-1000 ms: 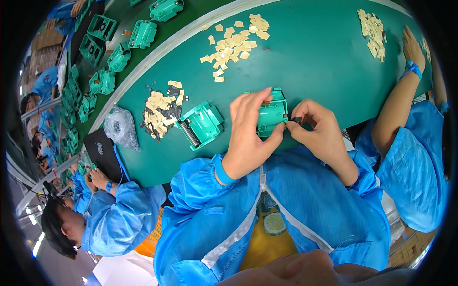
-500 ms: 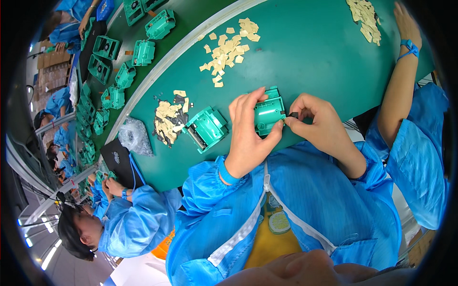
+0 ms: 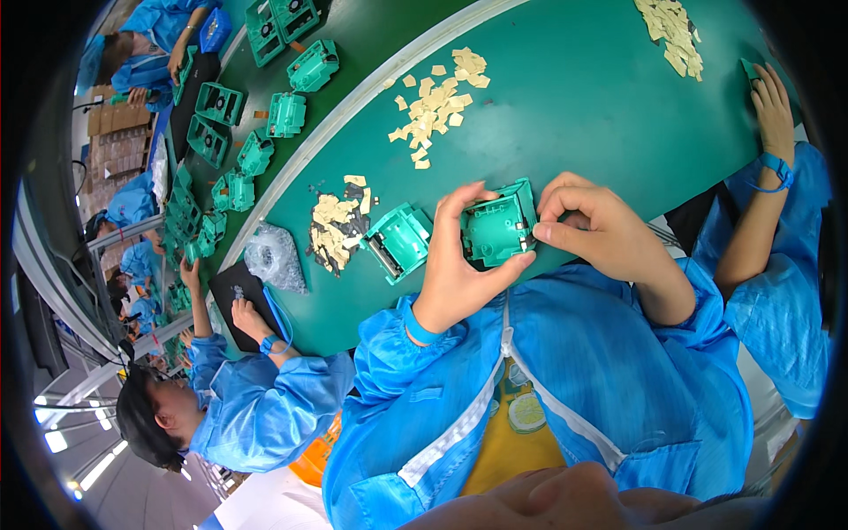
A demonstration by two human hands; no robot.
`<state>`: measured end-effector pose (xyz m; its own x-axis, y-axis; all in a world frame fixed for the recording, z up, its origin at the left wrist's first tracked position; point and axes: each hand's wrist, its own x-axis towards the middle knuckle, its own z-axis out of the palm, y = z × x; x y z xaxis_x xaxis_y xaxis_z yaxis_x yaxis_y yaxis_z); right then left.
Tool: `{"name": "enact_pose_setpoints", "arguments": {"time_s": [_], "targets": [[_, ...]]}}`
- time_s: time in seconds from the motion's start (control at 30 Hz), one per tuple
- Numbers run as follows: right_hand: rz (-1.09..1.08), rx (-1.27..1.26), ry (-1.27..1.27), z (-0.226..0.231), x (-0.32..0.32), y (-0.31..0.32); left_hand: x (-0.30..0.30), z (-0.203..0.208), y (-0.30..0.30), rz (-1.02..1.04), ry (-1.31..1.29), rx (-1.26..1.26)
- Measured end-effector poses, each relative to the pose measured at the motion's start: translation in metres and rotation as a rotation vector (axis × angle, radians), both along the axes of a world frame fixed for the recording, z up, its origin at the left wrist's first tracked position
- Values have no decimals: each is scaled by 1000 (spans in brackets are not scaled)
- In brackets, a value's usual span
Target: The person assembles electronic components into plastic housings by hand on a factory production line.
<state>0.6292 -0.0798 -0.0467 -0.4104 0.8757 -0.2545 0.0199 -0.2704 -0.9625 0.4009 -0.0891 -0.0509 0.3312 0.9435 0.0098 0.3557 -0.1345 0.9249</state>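
While my left hand [image 3: 459, 281] is bent in a wide C around a green housing [image 3: 499, 228], with its fingers along the left side and far edge and its thumb along the near edge, I have the open side turned up toward me. The housing lies between my two hands, gripped by the left and immediately left of the fingertips of my right hand [image 3: 594, 226]. Its outline is close to square; as far as I can judge, the slightly longer axis runs away from me, leaning a little to the right. My right fingers are curled in narrow at the right wall, near a small dark-and-pale part [image 3: 523, 238] toward the near corner. I cannot tell whether their pads hold anything or quite touch the wall, nor whether the housing rests on the green surface [image 3: 592, 115] or is lifted off it. That right wall is the side nearest my right hand, whereas the left hand covers the opposite one. Just left of my left hand sits a second green housing [image 3: 402, 242], tilted, and beyond it a mixed pile of cream and black pieces [image 3: 337, 228]. Farther out, ahead of both hands, lie more cream pieces [image 3: 442, 104].
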Motion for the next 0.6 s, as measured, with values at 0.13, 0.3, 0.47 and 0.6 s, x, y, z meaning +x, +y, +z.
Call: {"name": "enact_pose_setpoints", "arguments": {"time_s": [0.13, 0.3, 0.47, 0.6], "targets": [[23, -9, 6, 6, -4, -2, -1, 0, -5, 1, -220, -141], [-49, -101, 154, 6, -10, -8, -3, -9, -7, -23, -293, -59], [-31, -62, 84, 10, -11, -8, -13, -9, -6, -68, -135, -19], [-66, 5, 30, 18, -17, -11, -13, 9, -10, -113, -89, -41]]}}
